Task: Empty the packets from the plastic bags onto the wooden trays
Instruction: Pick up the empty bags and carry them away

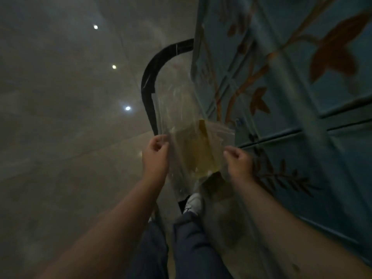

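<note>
I hold a clear plastic bag (181,109) stretched between both hands in the middle of the view. My left hand (156,156) pinches its left edge and my right hand (239,164) pinches its right edge. Yellowish packets (198,150) show through the plastic between my hands. The picture is dark and blurred, so I cannot tell how many packets there are. No wooden tray is in view.
A blue cabinet (302,77) painted with orange leaves fills the right side, close to my right hand. A black curved bar (150,77) runs behind the bag. Glossy floor (60,117) with light reflections lies at left. My legs and a white shoe (193,204) are below.
</note>
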